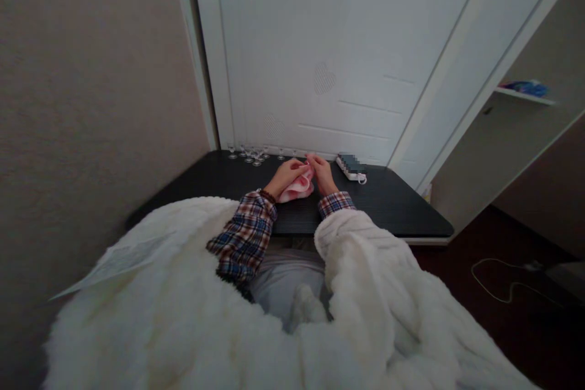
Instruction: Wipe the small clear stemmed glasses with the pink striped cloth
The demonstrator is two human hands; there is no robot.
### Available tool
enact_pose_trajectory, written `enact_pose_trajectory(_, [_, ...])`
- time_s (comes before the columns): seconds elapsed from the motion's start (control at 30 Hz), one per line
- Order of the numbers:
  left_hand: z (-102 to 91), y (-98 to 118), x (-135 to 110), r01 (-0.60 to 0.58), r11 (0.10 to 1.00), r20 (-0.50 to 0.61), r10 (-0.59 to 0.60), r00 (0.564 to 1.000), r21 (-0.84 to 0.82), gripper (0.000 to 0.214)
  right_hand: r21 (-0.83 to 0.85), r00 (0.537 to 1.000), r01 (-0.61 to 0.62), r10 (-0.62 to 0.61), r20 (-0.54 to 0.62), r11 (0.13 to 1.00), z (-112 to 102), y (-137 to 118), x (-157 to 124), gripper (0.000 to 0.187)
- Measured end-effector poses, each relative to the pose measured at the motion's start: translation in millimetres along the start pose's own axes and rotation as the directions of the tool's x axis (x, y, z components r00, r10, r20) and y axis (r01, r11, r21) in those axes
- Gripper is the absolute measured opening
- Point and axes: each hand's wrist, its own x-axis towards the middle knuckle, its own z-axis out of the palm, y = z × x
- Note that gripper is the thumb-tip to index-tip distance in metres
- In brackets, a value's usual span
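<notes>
Both of my hands meet over the middle of a dark table. My left hand is closed on a pink and white cloth, which hangs in folds below the fingers. My right hand pinches the upper end of the same cloth, its fingertips close to those of the left. Whether something small is wrapped inside the cloth is hidden. Behind my left hand, several small clear glasses with stems stand along the back of the table. A beaded bracelet circles my left wrist.
A phone in a light case with a loop strap lies right of my hands. The table's back edge meets a white panelled door. A bulky white fleece covers my body and arms. A pale cable lies on the floor at right.
</notes>
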Motion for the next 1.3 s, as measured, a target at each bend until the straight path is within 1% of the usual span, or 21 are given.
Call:
enact_pose_trajectory(0.13, [1.9,-1,-1,-0.012,1.0,0.04,0.012,0.999,0.008,0.041,0.053,1.0,0.004,-0.004,-0.003,0.999,0,1,1,0.034])
enact_pose_trajectory(0.23, [3.1,-1,-3,-0.029,0.999,0.048,0.027,0.998,0.031,0.041,0.079,1.0,0.014,-0.013,-0.012,0.997,1,2,2,0.032])
enact_pose_trajectory(0.4, [2.4,1,-2,-0.056,0.994,0.019,0.055,0.998,0.092,0.032,0.078,1.0,-0.004,0.003,0.002,0.997,1,2,1,0.03])
enact_pose_trajectory(0.6, [0.0,7,-2,-0.099,0.981,-0.029,0.105,0.994,0.164,0.023,0.082,0.998,-0.067,0.066,0.011,0.994,0,3,3,0.034])
enact_pose_trajectory(0.77, [-0.6,10,-3,-0.127,0.971,-0.06,0.142,0.988,0.203,0.023,0.137,0.996,-0.088,0.088,0.003,0.987,-1,5,4,0.035])
enact_pose_trajectory(0.97, [-1.5,11,-3,-0.128,0.965,-0.076,0.149,0.986,0.23,0.025,0.207,0.993,-0.117,0.114,0.026,0.971,1,3,2,0.026])
enact_pose_trajectory(1.13, [-1.7,9,-3,-0.142,0.964,-0.066,0.16,0.985,0.225,0.026,0.302,0.981,-0.191,0.168,0.099,0.934,1,-2,0,0.019])
enact_pose_trajectory(1.3, [-0.8,10,-2,-0.158,0.958,-0.079,0.181,0.98,0.241,0.027,0.358,0.953,-0.264,0.185,0.239,0.896,-3,-5,-1,0.026])
